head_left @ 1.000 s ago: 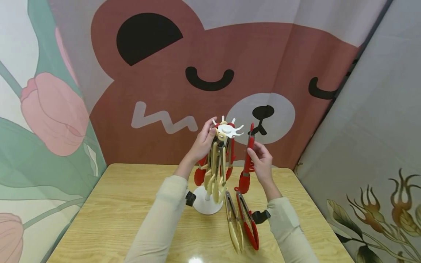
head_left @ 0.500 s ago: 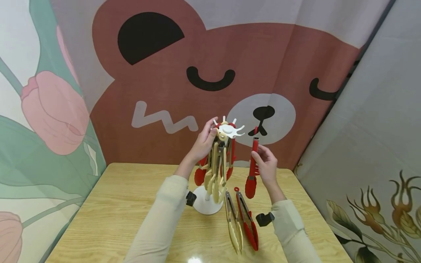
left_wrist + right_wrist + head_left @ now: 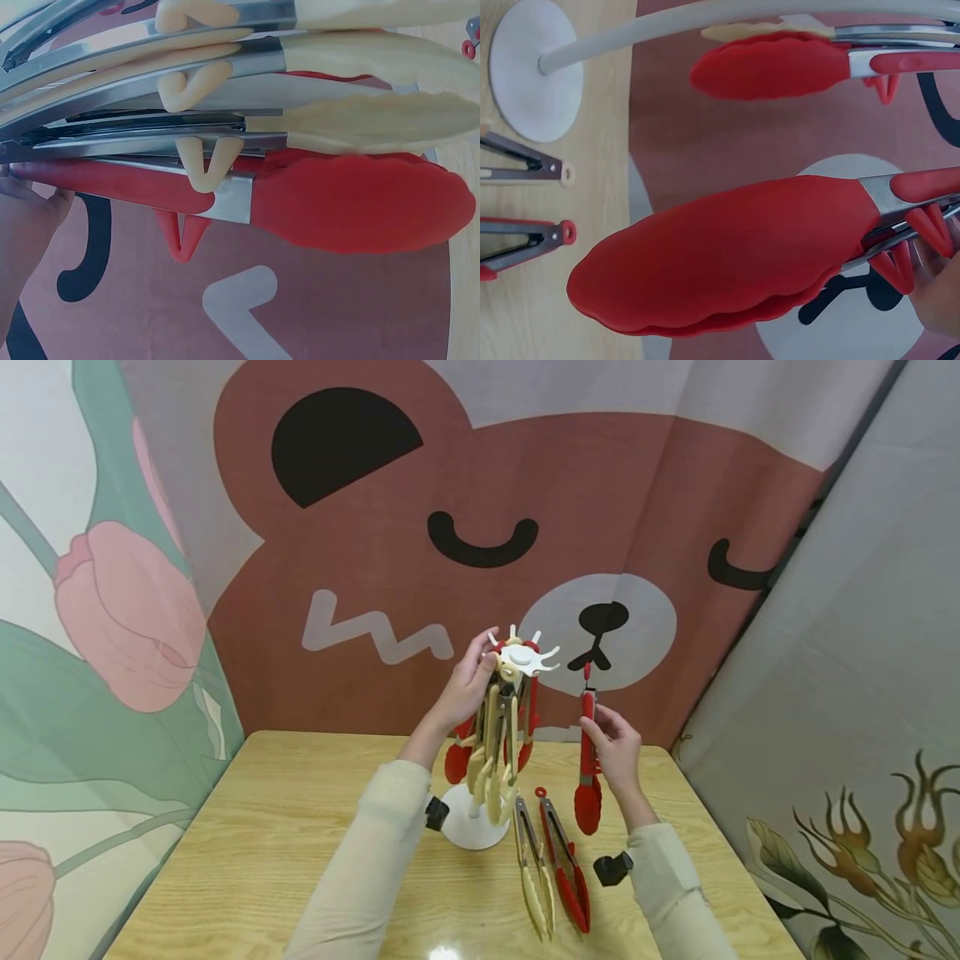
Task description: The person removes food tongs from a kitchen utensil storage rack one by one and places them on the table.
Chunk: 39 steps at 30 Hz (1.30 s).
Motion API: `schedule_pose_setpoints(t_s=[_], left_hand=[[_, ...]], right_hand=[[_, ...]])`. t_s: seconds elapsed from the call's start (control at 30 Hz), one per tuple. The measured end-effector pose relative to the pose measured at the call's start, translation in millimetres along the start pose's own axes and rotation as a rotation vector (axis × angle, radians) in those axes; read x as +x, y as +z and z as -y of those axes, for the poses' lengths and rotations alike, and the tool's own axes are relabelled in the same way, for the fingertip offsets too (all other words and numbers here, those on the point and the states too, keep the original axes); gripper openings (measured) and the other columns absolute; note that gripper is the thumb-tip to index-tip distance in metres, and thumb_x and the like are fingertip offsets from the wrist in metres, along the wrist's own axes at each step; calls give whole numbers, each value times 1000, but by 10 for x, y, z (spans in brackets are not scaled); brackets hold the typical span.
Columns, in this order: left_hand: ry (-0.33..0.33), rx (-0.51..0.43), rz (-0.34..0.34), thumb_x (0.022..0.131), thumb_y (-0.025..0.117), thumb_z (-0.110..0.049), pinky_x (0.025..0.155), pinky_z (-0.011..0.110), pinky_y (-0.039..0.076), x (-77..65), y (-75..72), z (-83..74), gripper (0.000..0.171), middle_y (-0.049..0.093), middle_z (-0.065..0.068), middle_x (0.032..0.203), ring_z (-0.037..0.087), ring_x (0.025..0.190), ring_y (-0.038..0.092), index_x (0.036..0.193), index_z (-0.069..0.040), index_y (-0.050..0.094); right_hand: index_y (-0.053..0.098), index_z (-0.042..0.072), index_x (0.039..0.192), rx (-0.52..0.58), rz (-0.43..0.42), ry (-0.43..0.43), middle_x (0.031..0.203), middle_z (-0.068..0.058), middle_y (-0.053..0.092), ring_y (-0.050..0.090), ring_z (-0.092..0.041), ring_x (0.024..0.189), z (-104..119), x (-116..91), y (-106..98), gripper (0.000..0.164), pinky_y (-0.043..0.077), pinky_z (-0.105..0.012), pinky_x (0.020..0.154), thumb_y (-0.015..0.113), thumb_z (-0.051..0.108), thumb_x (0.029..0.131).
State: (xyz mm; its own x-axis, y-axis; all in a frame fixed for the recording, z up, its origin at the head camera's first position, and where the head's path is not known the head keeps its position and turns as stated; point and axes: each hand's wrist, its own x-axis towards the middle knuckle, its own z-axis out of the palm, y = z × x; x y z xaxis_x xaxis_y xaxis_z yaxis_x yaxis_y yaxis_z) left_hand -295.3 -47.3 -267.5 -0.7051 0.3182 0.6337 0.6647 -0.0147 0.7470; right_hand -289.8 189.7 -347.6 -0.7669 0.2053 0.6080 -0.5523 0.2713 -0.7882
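My left hand grips the top of a white rack, thumb in front and fingers behind its hooks. Cream tongs and red tongs hang from it by their end rings. Close up in the left wrist view, several cream tongs lie beside a red pair. To the right of the rack, my right hand pinches another pair of red tongs by the handle, head down and arms pressed together. Their scalloped red tips fill the right wrist view.
On the wooden table, a cream pair of tongs and a red pair lie side by side below the right hand. The rack's round white base stands left of them. A bear-print curtain hangs behind the table.
My right hand has moved right and down with the red tongs, away from the rack, and the tongs now hang almost straight. The left hand stays on the rack.
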Motion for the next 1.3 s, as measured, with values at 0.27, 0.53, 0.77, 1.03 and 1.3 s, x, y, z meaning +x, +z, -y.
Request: schedule_pose_setpoints(t_s=[0.27, 0.53, 0.77, 1.03, 1.3], left_hand=[[2, -3, -4, 97, 27, -9, 99, 36, 29, 19, -13, 105, 43, 32, 30, 133, 32, 123, 33, 136, 9, 19], [17, 9, -20, 95, 28, -27, 98, 33, 30, 67, -13, 342, 52, 35, 24, 134, 25, 122, 35, 138, 1, 21], [12, 15, -20, 97, 27, -21, 98, 34, 30, 38, -11, 200, 48, 34, 26, 133, 28, 123, 35, 137, 5, 21], [-15, 18, 1, 97, 26, -8, 99, 37, 30, 4, -12, 2, 43, 33, 30, 132, 33, 123, 33, 136, 9, 19], [-15, 14, 6, 98, 27, -9, 99, 38, 29, 7, -8, 8, 43, 31, 32, 133, 34, 123, 32, 136, 9, 18]], right_hand=[[59, -15, 101, -42, -13, -2, 81, -22, 60, 53, -7, 65, -89, -38, -51, 26, 43, -12, 54, 65, -4, 77], [61, -14, 101, -136, -13, -1, 83, -28, 59, 52, -8, 64, -197, -74, -109, 27, 41, -13, 48, 66, -4, 76], [64, -8, 101, -250, -2, -66, 79, -23, 63, 52, -3, 64, -568, -61, -206, 31, 40, -10, 49, 71, 2, 74], [68, -4, 96, -347, 38, -144, 72, -14, 64, 53, -6, 59, -879, -93, -292, 26, 40, -11, 48, 73, 4, 72], [69, -3, 95, -538, 54, -55, 71, -13, 63, 56, -18, 58, -1033, -179, -328, 28, 41, -18, 45, 73, 15, 74]])
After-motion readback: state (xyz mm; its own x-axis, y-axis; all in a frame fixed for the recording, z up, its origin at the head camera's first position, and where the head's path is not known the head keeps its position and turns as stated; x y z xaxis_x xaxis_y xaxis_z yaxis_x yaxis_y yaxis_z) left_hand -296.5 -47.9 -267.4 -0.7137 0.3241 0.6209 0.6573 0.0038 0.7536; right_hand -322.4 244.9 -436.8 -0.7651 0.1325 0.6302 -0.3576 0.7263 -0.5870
